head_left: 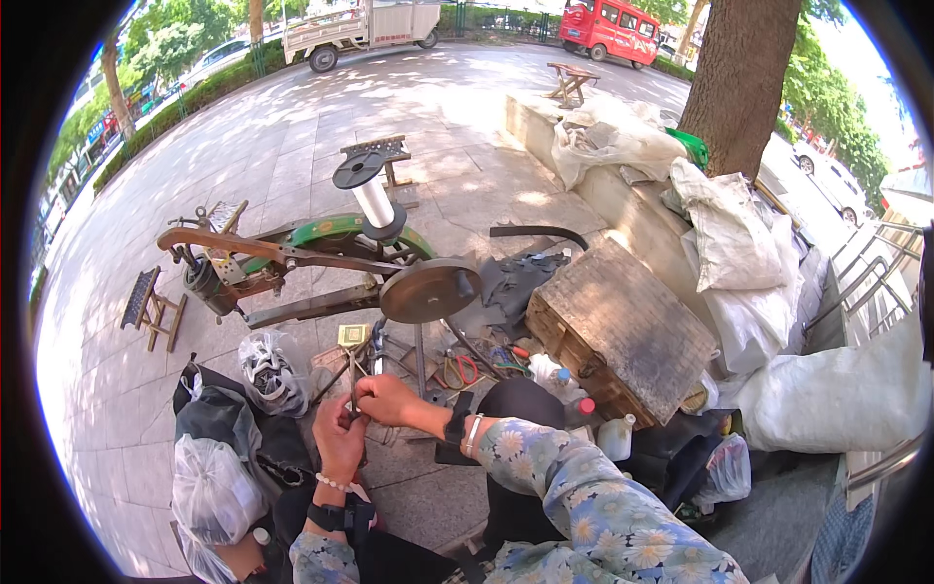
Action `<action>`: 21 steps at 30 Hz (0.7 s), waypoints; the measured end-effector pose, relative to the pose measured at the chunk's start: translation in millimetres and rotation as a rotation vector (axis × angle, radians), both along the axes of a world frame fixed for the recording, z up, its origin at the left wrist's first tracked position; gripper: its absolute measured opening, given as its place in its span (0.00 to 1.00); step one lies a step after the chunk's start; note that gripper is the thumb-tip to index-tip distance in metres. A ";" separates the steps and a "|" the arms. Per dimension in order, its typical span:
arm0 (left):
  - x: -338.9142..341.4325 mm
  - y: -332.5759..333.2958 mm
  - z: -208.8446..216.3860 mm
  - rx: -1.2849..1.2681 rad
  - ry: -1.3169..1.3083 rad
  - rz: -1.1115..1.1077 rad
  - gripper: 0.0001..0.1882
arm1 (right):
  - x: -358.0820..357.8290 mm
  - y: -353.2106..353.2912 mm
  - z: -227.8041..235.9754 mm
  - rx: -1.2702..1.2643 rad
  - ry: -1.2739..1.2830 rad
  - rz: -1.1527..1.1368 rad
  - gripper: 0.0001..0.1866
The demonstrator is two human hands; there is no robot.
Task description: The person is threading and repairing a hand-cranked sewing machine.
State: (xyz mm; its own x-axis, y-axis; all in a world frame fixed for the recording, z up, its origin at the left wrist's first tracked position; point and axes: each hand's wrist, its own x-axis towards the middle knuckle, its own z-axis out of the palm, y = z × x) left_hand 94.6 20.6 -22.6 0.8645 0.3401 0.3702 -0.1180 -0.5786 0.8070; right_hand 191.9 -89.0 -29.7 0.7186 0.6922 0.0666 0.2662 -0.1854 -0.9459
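Low in front of me, my left hand (339, 440) and my right hand (385, 400) meet with fingers closed. Between them a thin, narrow strip or rod (352, 382) stands roughly upright; its kind is too small to make out. Just beyond stands a hand-cranked shoe-repair sewing machine (292, 255) with a green wheel, a round brown disc (430, 290) and a large spool of white thread (373, 200). Near my hands lie red-handled scissors (459, 371), loose tools and a small yellowish square box (353, 335).
A worn wooden chest (623, 326) stands to the right, with bottles (615, 438) before it. White sacks (730, 229) cover a low ledge beside a tree (744, 88). Bagged shoes (275, 372) and a white plastic bag (216, 490) sit left. Folding stools (154, 310) stand farther out.
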 end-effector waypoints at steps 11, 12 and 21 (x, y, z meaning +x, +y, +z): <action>-0.1 0.5 1.2 -0.043 0.144 -0.081 0.14 | 3.9 -1.8 7.7 0.252 0.318 -0.052 0.12; -0.5 0.6 2.0 -0.055 0.170 -0.097 0.13 | 2.5 -2.1 9.9 0.261 0.359 -0.044 0.12; -2.0 -1.1 5.0 -0.103 0.316 -0.195 0.08 | -5.1 -5.1 15.0 0.221 0.064 -0.036 0.11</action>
